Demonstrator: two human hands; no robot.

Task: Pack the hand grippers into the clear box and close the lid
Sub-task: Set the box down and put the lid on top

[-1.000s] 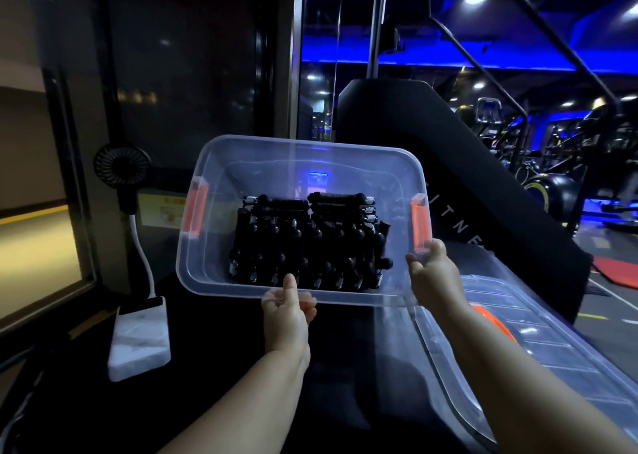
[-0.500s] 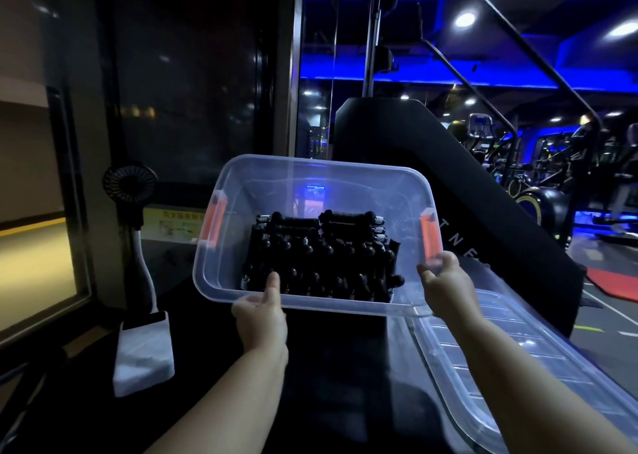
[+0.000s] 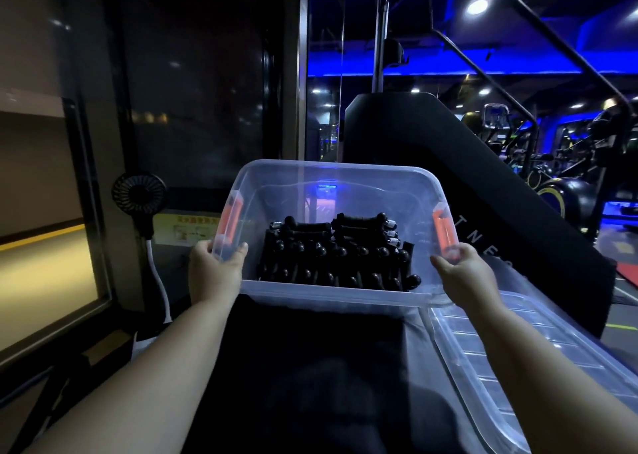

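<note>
Left hand moved to box corner; hand grippers indistinct.

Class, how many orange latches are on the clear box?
2: left latch on the left end of the clear box, beside the left hand; right latch on its right end.

There is one clear box in the middle of the frame. Inside it lie many black hand grippers, packed too tightly for an exact count. The box carries two orange latches, the left latch and the right latch. One clear lid lies at the lower right. Two hands are in view, the left hand and the right hand. One small black fan stands at the middle left.
</note>
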